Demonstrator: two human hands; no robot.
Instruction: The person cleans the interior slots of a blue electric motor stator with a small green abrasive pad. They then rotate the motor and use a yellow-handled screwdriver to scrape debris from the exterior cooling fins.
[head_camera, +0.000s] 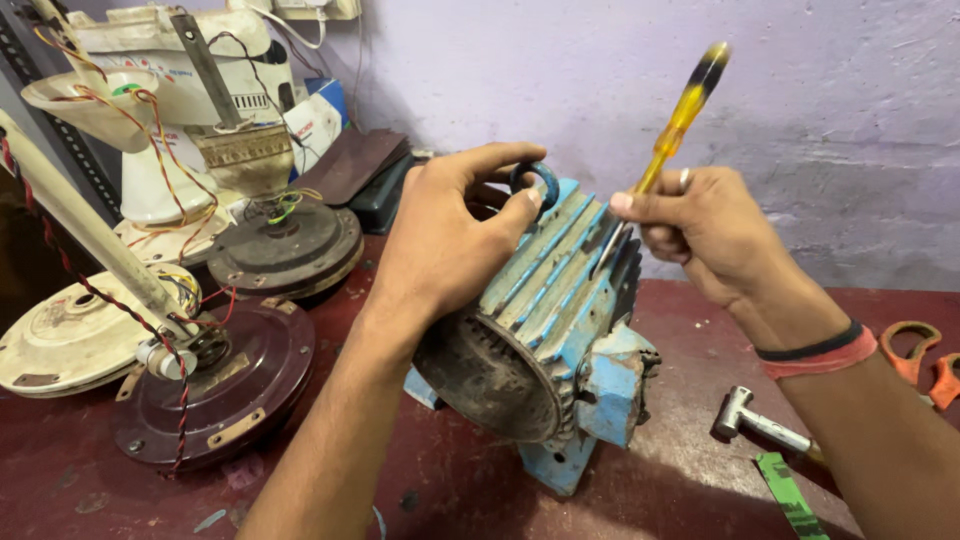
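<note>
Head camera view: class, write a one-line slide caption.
Left hand steadies a blue finned motor while right hand holds a yellow-handled screwdriver against it.
</note>
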